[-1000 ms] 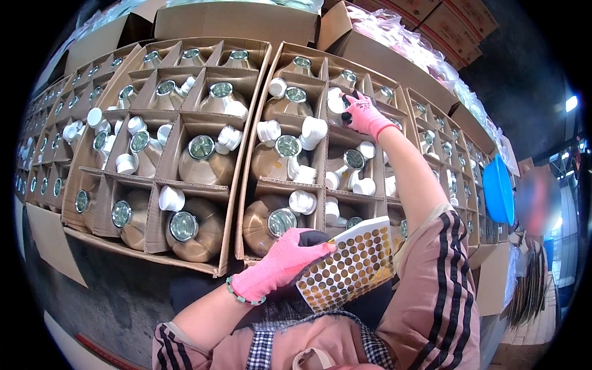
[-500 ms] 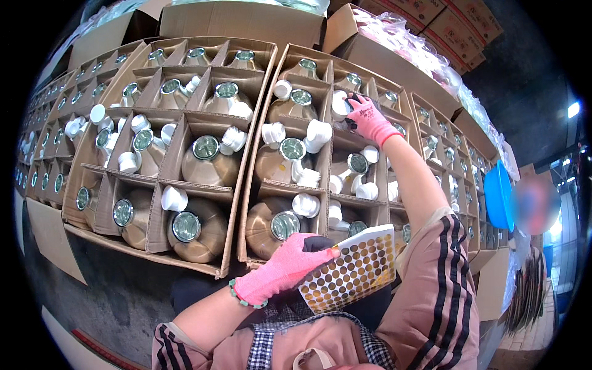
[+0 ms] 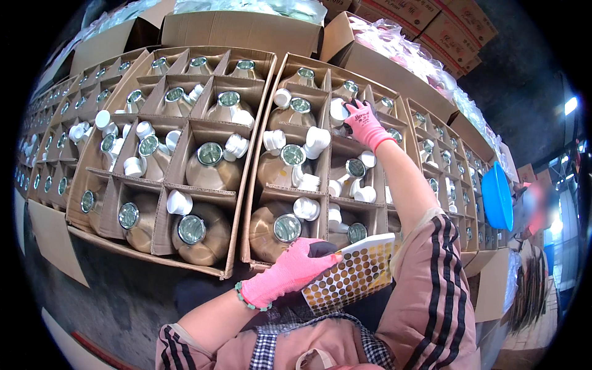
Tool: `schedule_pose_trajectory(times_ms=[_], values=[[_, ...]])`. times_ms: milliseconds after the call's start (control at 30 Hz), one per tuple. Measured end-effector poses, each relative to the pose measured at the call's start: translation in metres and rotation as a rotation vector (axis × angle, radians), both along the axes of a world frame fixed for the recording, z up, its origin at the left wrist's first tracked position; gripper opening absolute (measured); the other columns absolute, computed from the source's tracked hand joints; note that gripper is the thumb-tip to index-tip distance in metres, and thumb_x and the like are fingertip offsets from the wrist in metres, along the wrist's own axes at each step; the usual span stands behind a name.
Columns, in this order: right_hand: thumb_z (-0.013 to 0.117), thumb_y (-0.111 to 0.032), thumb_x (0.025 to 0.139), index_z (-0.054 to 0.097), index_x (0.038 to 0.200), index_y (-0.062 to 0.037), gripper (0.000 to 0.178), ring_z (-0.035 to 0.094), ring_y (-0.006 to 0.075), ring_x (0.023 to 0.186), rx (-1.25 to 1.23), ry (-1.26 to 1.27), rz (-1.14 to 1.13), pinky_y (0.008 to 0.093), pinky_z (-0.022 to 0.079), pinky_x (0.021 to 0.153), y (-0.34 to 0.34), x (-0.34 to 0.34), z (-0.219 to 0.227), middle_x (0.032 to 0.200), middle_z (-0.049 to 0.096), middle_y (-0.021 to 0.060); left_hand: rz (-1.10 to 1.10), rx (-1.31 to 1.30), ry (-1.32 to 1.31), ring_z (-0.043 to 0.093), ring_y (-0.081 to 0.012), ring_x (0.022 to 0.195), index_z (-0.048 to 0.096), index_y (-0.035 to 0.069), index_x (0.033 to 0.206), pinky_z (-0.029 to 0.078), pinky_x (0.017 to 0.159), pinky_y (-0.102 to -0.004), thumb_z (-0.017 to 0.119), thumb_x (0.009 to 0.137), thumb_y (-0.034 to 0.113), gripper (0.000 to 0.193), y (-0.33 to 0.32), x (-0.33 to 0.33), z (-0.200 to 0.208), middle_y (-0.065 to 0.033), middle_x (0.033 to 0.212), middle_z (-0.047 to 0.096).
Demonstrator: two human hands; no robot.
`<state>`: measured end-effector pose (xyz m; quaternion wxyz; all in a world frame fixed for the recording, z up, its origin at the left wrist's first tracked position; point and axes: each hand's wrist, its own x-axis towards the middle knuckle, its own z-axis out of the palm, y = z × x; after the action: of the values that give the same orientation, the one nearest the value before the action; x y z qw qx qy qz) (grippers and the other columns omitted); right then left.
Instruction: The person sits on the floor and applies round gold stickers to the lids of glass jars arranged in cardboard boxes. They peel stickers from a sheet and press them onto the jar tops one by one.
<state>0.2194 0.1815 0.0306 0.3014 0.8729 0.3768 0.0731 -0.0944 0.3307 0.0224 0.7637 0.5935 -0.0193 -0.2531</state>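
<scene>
My left hand (image 3: 295, 269), in a pink glove with dark fingertips, is closed on a sheet of round gold stickers (image 3: 348, 274), its thumb over the upper left edge. The sheet lies tilted in front of my body. Farther away, my right hand (image 3: 365, 123), gloved alike, reaches into a compartment of the right-hand carton (image 3: 246, 237). Its finger and thumb close around the right side of a white stopper (image 3: 338, 112); the palm side is hidden. Beside it stands a gold-brown flask (image 3: 280, 166) with a silvery mouth, and several similar ones fill the divided carton.
Another divided carton (image 3: 229, 262) of flasks and white stoppers (image 3: 179, 202) stands at the left, with more rows beyond both sides. Open boxes (image 3: 240, 29) with plastic-wrapped contents line the back. A blue basin (image 3: 498, 196) and another person (image 3: 538, 206) are at the right.
My right hand has shifted slightly left, staying at the same white stopper. My left hand and the sticker sheet have moved a little down and right.
</scene>
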Motion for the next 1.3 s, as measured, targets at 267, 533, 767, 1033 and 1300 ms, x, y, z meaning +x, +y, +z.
schedule_pose_trajectory(times_ms=[267, 533, 767, 1033, 1300], values=[[0.066, -0.014, 0.061, 0.058, 0.096, -0.0139, 0.036, 0.039, 0.0294, 0.115, 0.219, -0.138, 0.011, 0.0490, 0.033, 0.092, 0.003, -0.001, -0.009, 0.121, 0.043, 0.0106, -0.006, -0.021, 0.010, 0.050, -0.0052, 0.063, 0.063, -0.002, 0.087, 0.040, 0.057, -0.0202, 0.063, 0.076, 0.024, 0.029, 0.005, 0.004, 0.002, 0.0002, 0.071, 0.058], [0.069, -0.028, 0.067, 0.058, 0.091, -0.0057, 0.034, 0.047, 0.0309, 0.104, 0.649, -0.042, -0.234, 0.0389, 0.037, 0.088, -0.009, -0.046, 0.036, 0.101, 0.055, 0.0135, 0.008, -0.139, 0.095, 0.046, -0.0041, 0.059, 0.062, 0.000, 0.089, 0.036, 0.051, -0.0187, 0.064, 0.076, 0.026, 0.029, 0.008, 0.003, 0.005, 0.0022, 0.069, 0.055], [0.074, -0.023, 0.062, 0.058, 0.090, -0.0039, 0.038, 0.053, 0.0267, 0.094, 0.996, 0.606, 0.180, 0.0365, 0.039, 0.085, -0.012, -0.238, 0.148, 0.089, 0.059, 0.0103, 0.065, 0.085, -0.098, 0.047, -0.0060, 0.064, 0.061, 0.000, 0.088, 0.039, 0.056, -0.0219, 0.063, 0.077, 0.025, 0.027, 0.004, -0.006, 0.015, 0.0014, 0.068, 0.055], [0.067, -0.013, 0.067, 0.056, 0.069, -0.0015, 0.016, 0.054, 0.0292, 0.070, 0.907, 0.673, -0.131, 0.0347, 0.042, 0.066, -0.031, -0.261, 0.135, 0.066, 0.056, 0.0121, 0.448, 0.349, -0.682, 0.055, -0.0199, 0.079, 0.057, 0.000, 0.097, 0.044, 0.074, -0.0287, 0.067, 0.070, 0.014, 0.032, -0.008, -0.014, 0.018, -0.0099, 0.084, 0.057], [0.068, -0.021, 0.062, 0.056, 0.086, -0.0074, 0.030, 0.044, 0.0330, 0.104, 0.547, 0.280, 0.141, 0.0491, 0.031, 0.090, -0.022, -0.288, 0.156, 0.093, 0.050, 0.0094, 0.277, 0.240, -0.507, 0.057, -0.0175, 0.078, 0.059, -0.001, 0.093, 0.044, 0.072, -0.0272, 0.065, 0.071, 0.008, 0.024, 0.006, -0.022, 0.032, -0.0100, 0.087, 0.060]])
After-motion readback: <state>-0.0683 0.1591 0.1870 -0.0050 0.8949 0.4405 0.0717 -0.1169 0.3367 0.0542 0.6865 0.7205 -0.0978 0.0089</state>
